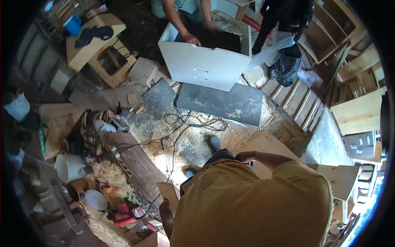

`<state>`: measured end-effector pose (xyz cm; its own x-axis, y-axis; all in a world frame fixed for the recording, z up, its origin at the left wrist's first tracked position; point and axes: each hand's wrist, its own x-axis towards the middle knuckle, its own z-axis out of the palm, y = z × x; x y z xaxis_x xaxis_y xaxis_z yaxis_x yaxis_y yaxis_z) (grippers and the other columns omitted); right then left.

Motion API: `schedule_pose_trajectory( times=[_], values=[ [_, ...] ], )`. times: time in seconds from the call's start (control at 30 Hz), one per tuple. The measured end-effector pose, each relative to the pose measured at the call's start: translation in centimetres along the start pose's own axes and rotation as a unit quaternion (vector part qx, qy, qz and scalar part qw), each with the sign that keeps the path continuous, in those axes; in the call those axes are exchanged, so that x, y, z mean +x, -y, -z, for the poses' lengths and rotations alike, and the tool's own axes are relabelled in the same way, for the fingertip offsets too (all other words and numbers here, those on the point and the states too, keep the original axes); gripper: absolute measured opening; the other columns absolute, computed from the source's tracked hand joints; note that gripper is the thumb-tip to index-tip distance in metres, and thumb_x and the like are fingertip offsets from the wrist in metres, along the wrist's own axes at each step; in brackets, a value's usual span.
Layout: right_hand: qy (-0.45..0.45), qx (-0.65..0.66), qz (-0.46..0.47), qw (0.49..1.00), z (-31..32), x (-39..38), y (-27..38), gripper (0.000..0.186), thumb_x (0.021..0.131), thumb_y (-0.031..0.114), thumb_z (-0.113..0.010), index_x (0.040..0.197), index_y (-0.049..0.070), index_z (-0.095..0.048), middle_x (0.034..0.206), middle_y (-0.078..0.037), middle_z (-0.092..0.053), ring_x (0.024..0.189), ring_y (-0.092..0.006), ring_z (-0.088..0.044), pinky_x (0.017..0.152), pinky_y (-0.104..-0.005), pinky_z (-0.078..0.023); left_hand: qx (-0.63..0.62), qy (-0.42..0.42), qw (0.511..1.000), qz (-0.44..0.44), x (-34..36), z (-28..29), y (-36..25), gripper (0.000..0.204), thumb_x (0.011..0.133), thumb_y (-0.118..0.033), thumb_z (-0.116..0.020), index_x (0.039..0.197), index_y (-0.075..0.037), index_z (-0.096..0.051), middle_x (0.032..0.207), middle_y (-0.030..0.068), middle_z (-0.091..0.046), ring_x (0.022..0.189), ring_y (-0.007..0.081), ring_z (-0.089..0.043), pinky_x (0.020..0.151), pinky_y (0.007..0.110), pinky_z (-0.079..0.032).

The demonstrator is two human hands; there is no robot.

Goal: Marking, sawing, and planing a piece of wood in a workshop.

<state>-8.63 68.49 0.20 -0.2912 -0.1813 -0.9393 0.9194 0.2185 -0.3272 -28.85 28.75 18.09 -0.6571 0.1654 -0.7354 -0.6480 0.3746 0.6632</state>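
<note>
At the bottom edge, my left hand [166,212] grips a pale wooden board [168,191] beside my yellow shirt. My right hand [244,157] is curled against my dark trousers [220,155] at hip level; whatever its fingers hold, if anything, is hidden. A light plywood panel [269,142] lies behind that hand. My grey shoe [214,143] rests on the sawdust-strewn floor among loose black cables [193,122].
A co-worker's hands [190,39] work at a white cabinet [203,70] on a dark board [222,103]. A person in dark clothing [269,20] stands by black bags [287,68]. Buckets [66,166], red tools [125,214] and a long plank [131,164] lie left; cabinets [356,111] line the right.
</note>
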Motion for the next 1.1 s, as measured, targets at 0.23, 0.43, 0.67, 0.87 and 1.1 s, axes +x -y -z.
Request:
schedule_pose_trajectory(
  times=[0.23, 0.43, 0.67, 0.87, 1.1],
  values=[
    [0.061, 0.071, -0.026, 0.995, 3.6, -7.0, -3.1, 0.024, 0.078, 0.005, -0.05, 0.097, 0.014, -0.06, 0.06, 0.002, -0.048, 0.053, -0.0108, -0.047, 0.049, -0.031, -0.045, 0.127, 0.019, 0.992, 0.012, 2.3, -7.9, -5.9, 0.046, 0.091, -0.041, -0.05, 0.097, 0.004, -0.06, 0.085, 0.006, -0.061, 0.074, 0.0161, -0.055, 0.069, 0.033, -0.045],
    [0.124, -0.009, -0.004, 0.992, 5.0, -6.7, -8.0, 0.062, 0.073, 0.001, -0.052, 0.13, 0.026, -0.044, 0.065, 0.0, -0.054, 0.052, -0.0118, -0.049, 0.049, -0.0309, -0.048, 0.207, 0.032, 0.977, 0.033, 3.7, -13.9, -9.5, 0.046, 0.091, -0.041, -0.049, 0.096, 0.003, -0.061, 0.084, 0.0052, -0.06, 0.073, 0.0152, -0.054, 0.068, 0.033, -0.044],
    [-0.07, 0.082, 0.111, 0.988, 4.6, -7.1, -5.2, 0.05, 0.083, 0.011, -0.054, 0.132, 0.012, -0.044, 0.095, -0.012, -0.067, 0.074, -0.0222, -0.062, 0.07, -0.0341, -0.051, 0.263, 0.033, 0.963, 0.051, 4.5, -13.1, -10.4, 0.045, 0.092, -0.04, -0.049, 0.094, 0.003, -0.061, 0.082, 0.0043, -0.06, 0.072, 0.0141, -0.053, 0.067, 0.032, -0.044],
    [-0.226, 0.003, 0.206, 0.952, 4.6, 3.3, -6.1, 0.036, 0.084, 0.019, -0.059, 0.118, 0.006, -0.055, 0.112, -0.015, -0.062, 0.101, -0.0219, -0.059, 0.09, -0.037, -0.044, 0.143, 0.072, 0.987, 0.001, 6.0, -12.0, -10.2, 0.04, 0.092, -0.037, -0.048, 0.085, 0.0, -0.063, 0.074, 0.0, -0.055, 0.067, 0.0096, -0.045, 0.061, 0.03, -0.04],
    [-0.275, 0.267, 0.256, 0.888, 5.1, 5.3, -4.7, 0.029, 0.08, 0.013, -0.061, 0.106, 0.0, -0.061, 0.098, -0.012, -0.066, 0.084, -0.0175, -0.06, 0.076, -0.0344, -0.049, 0.173, 0.073, 0.982, 0.018, 7.3, -8.5, -8.7, 0.043, 0.095, -0.037, -0.04, 0.101, 0.001, -0.059, 0.083, 0.0077, -0.058, 0.076, 0.0162, -0.05, 0.071, 0.034, -0.041]
  ],
)
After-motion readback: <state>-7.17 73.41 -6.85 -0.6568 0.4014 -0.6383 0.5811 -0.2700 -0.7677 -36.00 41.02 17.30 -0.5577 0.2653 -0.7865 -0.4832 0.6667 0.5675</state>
